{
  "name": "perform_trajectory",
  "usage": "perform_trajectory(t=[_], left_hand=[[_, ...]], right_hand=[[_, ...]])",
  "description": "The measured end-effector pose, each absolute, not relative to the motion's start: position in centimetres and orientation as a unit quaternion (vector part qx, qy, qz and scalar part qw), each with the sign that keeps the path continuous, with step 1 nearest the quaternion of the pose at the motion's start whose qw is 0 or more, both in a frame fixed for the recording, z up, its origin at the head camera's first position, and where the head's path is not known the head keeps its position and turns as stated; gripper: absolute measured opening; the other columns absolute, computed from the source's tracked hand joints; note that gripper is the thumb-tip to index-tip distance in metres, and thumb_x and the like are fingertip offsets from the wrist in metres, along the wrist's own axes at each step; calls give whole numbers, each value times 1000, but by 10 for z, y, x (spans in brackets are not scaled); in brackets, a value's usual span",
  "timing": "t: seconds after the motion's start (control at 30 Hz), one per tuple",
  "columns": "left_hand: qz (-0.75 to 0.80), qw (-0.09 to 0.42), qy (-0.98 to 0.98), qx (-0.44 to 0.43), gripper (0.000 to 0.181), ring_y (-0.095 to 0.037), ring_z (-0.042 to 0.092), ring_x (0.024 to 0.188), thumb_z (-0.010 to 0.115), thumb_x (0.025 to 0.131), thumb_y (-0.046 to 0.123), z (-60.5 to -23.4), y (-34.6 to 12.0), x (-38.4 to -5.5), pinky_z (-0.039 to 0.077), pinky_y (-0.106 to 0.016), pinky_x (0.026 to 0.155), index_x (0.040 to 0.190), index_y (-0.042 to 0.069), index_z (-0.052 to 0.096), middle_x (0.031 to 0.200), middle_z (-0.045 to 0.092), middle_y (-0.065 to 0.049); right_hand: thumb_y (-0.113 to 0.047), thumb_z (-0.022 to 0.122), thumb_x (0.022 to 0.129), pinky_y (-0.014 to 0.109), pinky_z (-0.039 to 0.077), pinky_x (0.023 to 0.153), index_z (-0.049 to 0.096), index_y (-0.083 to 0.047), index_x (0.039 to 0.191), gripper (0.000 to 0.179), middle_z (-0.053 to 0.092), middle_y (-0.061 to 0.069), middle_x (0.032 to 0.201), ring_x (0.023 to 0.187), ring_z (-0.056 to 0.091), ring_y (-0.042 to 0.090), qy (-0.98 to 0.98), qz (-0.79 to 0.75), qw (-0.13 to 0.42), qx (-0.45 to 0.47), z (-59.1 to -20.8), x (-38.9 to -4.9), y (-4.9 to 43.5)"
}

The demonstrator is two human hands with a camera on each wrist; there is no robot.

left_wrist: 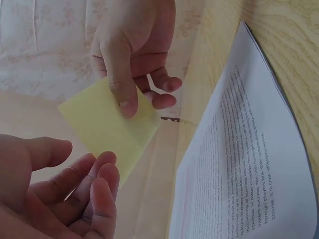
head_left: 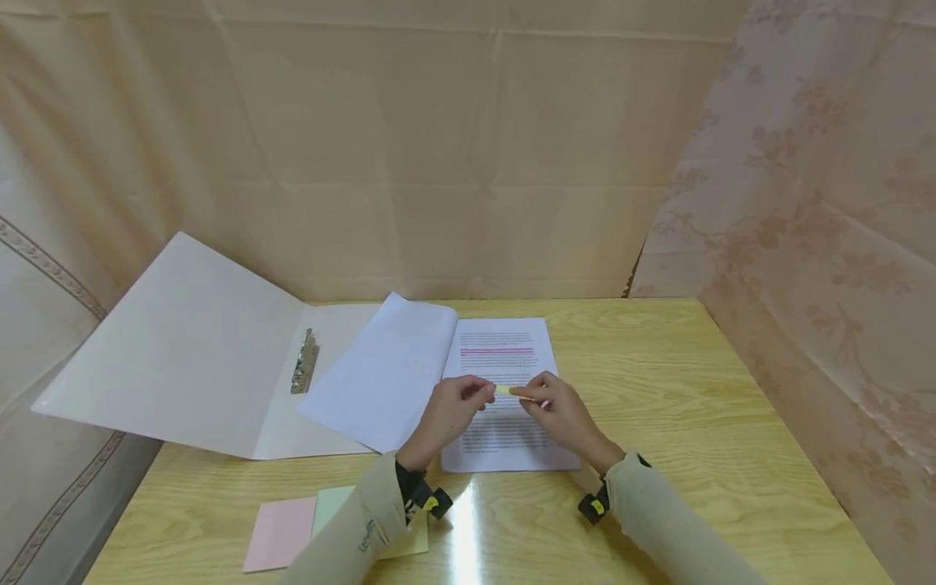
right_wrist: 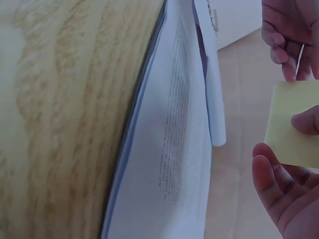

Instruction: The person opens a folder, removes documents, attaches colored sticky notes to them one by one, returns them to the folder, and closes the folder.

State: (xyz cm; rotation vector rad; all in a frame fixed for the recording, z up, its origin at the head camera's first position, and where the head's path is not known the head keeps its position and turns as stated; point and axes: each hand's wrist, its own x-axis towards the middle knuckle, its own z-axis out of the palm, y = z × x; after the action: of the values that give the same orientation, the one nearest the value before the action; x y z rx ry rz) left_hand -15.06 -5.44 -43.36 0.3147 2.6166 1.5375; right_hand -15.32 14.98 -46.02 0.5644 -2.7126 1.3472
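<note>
The right hand [head_left: 563,410] pinched a yellow sticky note [left_wrist: 112,127] between thumb and curled fingers — in the left wrist view the thumb [left_wrist: 122,82] lay flat on the note's face, with the other fingers tucked behind it. The note hung in the air just above the printed page [head_left: 504,390], over the middle of its text, and between the two hands. The left hand [head_left: 449,410] was close beside the note with its fingers [left_wrist: 102,194] loosely bent; from the left wrist view the fingertips sat at the note's lower edge, though whether they actually touched it could not be told.

The printed page carried a line marked in pink highlighter [head_left: 497,351] near the top. It lay on a stack of sheets whose upper leaf [head_left: 383,370] was turned back to the left — onto an open white folder [head_left: 190,349] with a metal clip [head_left: 305,361] at its fold. All of it lay on a light wooden table [head_left: 731,422]. At the near edge, by the left sleeve [head_left: 358,528], lay a pink pad of sticky notes [head_left: 278,532] and, just beside it, a pale green one [head_left: 332,500].
</note>
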Motion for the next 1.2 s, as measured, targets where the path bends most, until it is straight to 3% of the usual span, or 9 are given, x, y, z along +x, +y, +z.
perform_trajectory(t=[0.2, 0.37, 0.53, 0.9, 1.2], left_hand=[[493, 58, 863, 94, 24, -14, 63, 78, 62, 95, 25, -434, -57, -152, 49, -26, 67, 101, 5, 73, 92, 73, -11], [478, 67, 872, 75, 20, -16, 65, 86, 64, 93, 24, -437, -60, -157, 51, -28, 72, 101, 8, 75, 97, 74, -7], [472, 67, 876, 74, 16, -19, 65, 92, 68, 91, 19, -441, -61, -166, 51, -30, 76, 100, 8, 75, 101, 74, -7], [469, 55, 879, 73, 15, -15, 63, 84, 67, 88, 9, -453, -57, -188, 50, -26, 70, 101, 6, 74, 97, 73, -8], [413, 35, 908, 61, 17, -14, 60, 76, 67, 82, 2, -464, -48, -203, 46, -24, 68, 97, 5, 75, 87, 72, -7]], right_hand=[[-3, 64, 89, 21, 45, 64, 74, -9, 111, 25, 62, 5, 96, 78, 50, 10, -871, 442, 22, 211, -463, -152, 150], [-18, 68, 90, 21, 48, 70, 71, -8, 115, 27, 62, 6, 105, 90, 54, 12, -863, 453, -5, 224, -465, -155, 153], [-28, 63, 95, 24, 49, 75, 70, -7, 115, 31, 63, 9, 112, 99, 57, 17, -856, 463, -31, 228, -462, -163, 157], [-2, 63, 90, 21, 46, 66, 70, 1, 109, 20, 63, 12, 105, 83, 54, 12, -876, 427, -35, 223, -461, -189, 157], [1, 62, 87, 28, 45, 70, 69, -3, 114, 28, 60, 10, 106, 85, 53, 17, -907, 358, -79, 209, -463, -207, 151]])
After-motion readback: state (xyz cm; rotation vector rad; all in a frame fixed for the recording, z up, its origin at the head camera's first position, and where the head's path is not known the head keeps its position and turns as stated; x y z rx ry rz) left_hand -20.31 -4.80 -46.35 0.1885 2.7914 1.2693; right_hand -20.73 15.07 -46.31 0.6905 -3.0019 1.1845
